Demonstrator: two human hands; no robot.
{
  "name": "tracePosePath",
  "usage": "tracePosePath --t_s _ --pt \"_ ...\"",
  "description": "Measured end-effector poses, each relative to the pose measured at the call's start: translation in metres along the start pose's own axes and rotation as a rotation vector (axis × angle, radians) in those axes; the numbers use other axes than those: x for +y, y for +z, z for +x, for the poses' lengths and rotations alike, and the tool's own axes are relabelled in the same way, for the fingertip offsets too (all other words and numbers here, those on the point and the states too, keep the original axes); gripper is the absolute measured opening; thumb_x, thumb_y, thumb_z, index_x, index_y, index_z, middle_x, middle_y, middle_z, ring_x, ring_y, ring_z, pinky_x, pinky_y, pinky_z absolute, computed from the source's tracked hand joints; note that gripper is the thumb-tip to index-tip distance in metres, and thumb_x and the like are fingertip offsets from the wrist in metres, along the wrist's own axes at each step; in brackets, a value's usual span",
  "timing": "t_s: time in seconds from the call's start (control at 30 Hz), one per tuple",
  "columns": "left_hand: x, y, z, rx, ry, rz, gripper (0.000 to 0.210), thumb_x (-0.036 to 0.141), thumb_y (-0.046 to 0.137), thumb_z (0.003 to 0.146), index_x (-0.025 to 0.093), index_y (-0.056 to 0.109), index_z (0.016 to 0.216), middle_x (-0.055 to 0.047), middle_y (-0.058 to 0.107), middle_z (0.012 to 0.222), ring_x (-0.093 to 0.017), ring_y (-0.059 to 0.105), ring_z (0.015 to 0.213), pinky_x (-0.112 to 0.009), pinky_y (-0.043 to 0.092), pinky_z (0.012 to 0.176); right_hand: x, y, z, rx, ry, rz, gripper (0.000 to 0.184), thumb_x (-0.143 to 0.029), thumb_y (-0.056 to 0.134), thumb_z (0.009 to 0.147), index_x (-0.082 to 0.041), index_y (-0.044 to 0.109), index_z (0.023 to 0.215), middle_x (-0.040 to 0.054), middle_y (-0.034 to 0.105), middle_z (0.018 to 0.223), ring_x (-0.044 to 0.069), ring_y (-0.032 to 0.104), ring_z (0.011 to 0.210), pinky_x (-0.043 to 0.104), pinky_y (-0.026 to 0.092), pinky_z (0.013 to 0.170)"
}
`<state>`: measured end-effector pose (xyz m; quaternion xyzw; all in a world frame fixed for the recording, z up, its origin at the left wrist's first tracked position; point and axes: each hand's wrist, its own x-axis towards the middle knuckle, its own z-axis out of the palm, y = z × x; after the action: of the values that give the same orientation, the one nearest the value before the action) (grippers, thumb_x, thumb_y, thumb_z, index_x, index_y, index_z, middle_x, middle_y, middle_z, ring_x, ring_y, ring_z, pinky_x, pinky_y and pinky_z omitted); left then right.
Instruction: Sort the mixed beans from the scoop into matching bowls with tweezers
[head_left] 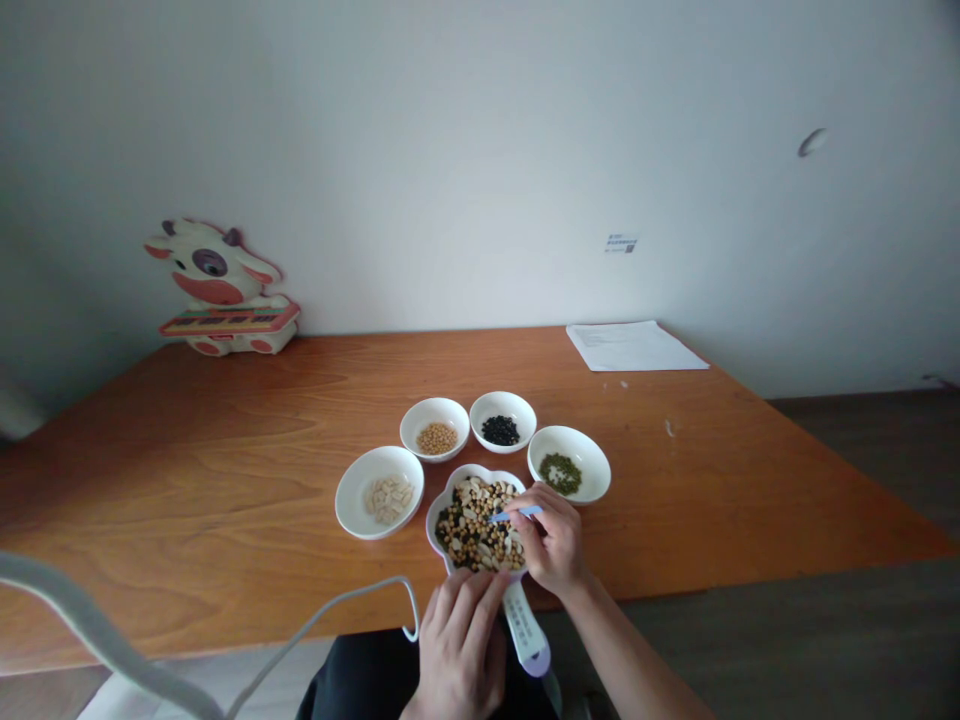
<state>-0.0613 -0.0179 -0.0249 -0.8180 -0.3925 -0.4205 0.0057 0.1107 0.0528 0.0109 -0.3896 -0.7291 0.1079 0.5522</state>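
Note:
A flower-shaped dish [431, 530] with a lilac rim sits at the table's front edge, filled with mixed beans and pale seeds. Its white handle [525, 625] points down toward my lap. My left hand [461, 630] holds the dish's near rim, fingers close together and thumb mostly hidden. Between the fingertips of my right hand [551, 535] are light-blue tweezers [517, 514], their tips low over the mixed beans. Around the dish stand white bowls: one with pale flat seeds [389, 499], one with yellow beans [436, 438], one with black beans [500, 430] and one with green beans [561, 474].
A cow-shaped toy keyboard [225, 290] stands at the back left of the wooden table [247, 450]. White papers [634, 346] lie at the back right, against the wall. A white cable [322, 610] loops up at the front left, close to my left hand.

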Motion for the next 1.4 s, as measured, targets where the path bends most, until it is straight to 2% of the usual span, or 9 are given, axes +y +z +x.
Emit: tracePosePath --t_s 1.4 --pt "-0.0001 -0.0009 0.0012 -0.004 0.003 0.001 0.048 0.004 0.044 0.084 0.015 0.057 0.129 -0.009 0.067 0.109 -0.021 0.060 0.100 -0.033 0.049 0.085 -0.0003 0.0009 -0.0010 0.039 0.003 -0.011 0.014 -0.012 0.049 0.088 -0.019 0.061 0.085 0.0050 0.065 0.074 0.019 0.059 0.069 0.034 0.045 0.065"
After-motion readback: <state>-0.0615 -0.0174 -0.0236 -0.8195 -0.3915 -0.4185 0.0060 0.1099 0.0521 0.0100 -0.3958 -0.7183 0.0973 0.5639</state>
